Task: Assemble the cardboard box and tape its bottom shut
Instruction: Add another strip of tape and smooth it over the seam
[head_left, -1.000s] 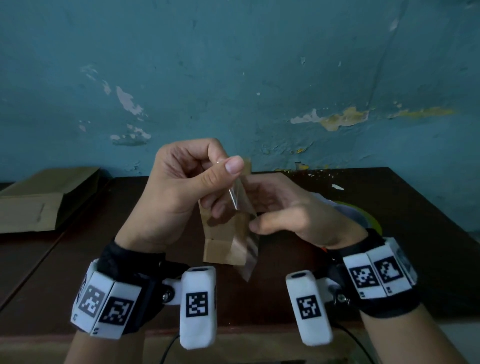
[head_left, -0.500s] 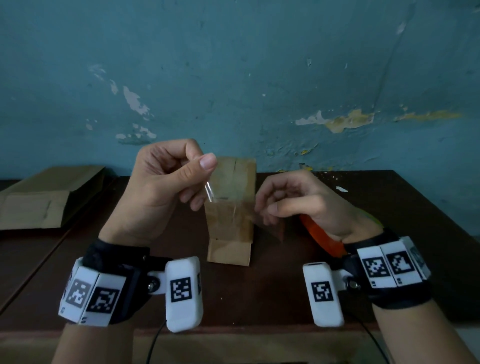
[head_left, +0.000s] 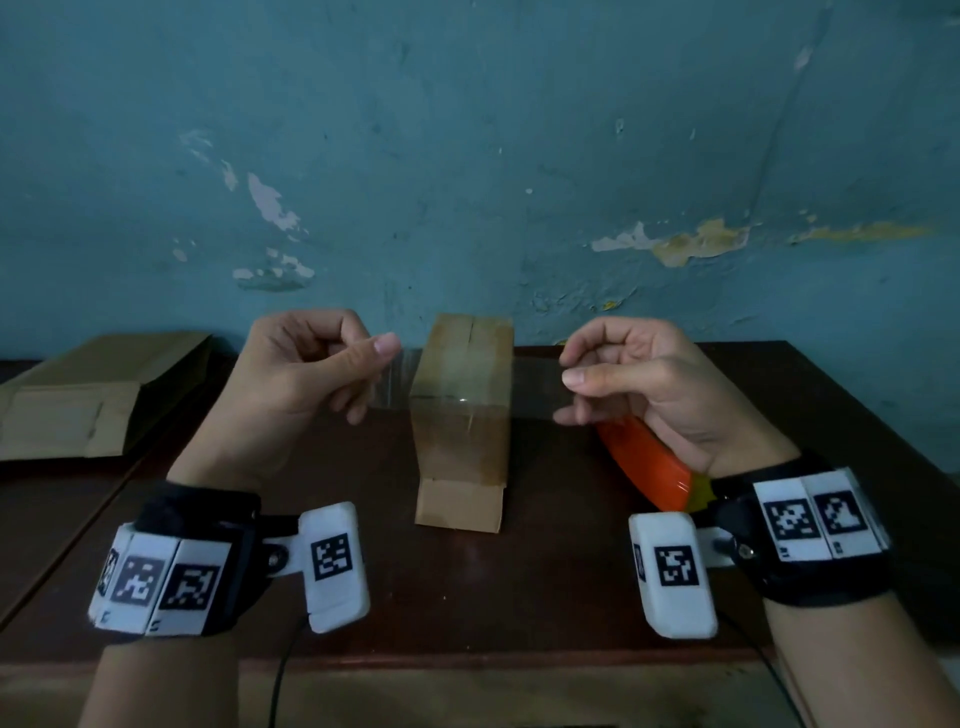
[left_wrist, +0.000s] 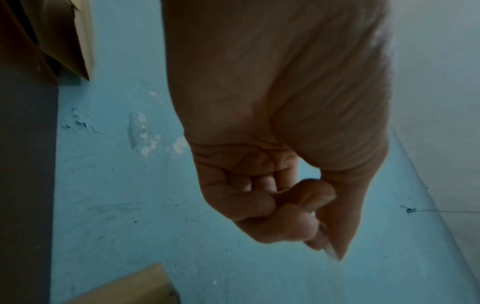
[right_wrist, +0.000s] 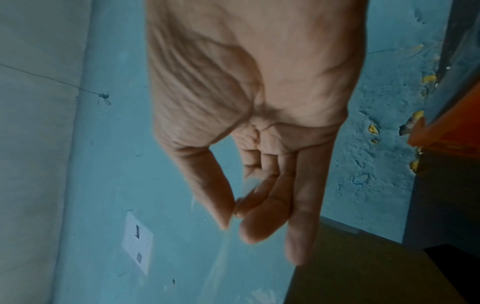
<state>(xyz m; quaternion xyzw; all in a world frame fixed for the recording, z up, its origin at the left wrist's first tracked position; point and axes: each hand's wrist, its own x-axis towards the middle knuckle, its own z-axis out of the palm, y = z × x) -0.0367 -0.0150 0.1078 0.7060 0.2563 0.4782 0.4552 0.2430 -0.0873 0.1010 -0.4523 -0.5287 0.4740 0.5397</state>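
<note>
A small brown cardboard box (head_left: 462, 415) stands upright on the dark wooden table (head_left: 519, 597), its closed flaps with the middle seam facing up. A strip of clear tape (head_left: 535, 387) is stretched level across the box, just above its top. My left hand (head_left: 317, 374) pinches the strip's left end between thumb and forefinger, left of the box. My right hand (head_left: 623, 379) pinches the right end, right of the box. In the wrist views the left hand (left_wrist: 306, 216) and right hand (right_wrist: 241, 205) each show thumb pressed to fingers on thin tape.
An orange tape dispenser (head_left: 644, 467) lies on the table under my right wrist. Flattened cardboard boxes (head_left: 88, 395) are stacked at the far left. A peeling blue wall (head_left: 467, 156) rises directly behind the table.
Both hands have moved apart, pulling the tape strip out flat and wide over the box. The box now stands in plain view between them.
</note>
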